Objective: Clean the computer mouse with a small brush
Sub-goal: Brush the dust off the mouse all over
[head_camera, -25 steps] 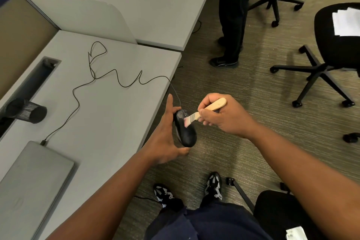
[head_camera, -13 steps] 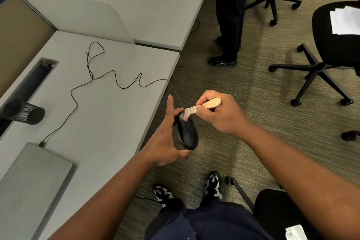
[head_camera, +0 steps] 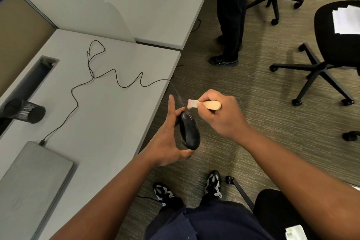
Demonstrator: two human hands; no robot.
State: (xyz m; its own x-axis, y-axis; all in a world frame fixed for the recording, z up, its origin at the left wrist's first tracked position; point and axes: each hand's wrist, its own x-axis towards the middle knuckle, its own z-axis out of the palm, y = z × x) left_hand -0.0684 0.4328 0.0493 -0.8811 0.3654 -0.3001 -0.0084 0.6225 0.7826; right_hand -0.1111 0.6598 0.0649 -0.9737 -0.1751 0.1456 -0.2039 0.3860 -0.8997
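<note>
My left hand (head_camera: 165,138) grips a black wired computer mouse (head_camera: 189,132) off the desk's right edge, above the carpet, thumb under its rear end and fingers along its left side. A small brush (head_camera: 204,104) with a pale wooden handle and white bristles is held in my right hand (head_camera: 222,115). The bristles point left and sit just above the mouse's front end, near where the thin black cable (head_camera: 109,79) leaves it; whether they touch is unclear. The cable snakes across the grey desk (head_camera: 101,115) to a closed laptop (head_camera: 29,185).
A black mesh cup (head_camera: 25,110) lies on its side at the desk's left. A second person's legs (head_camera: 229,25) stand by the far desk. Black office chairs (head_camera: 331,45) stand on the carpet to the right, one bearing paper. My own feet are below.
The brush has swept from the mouse's top surface up and forward past its front end. My left hand has kept the mouse in nearly the same spot.
</note>
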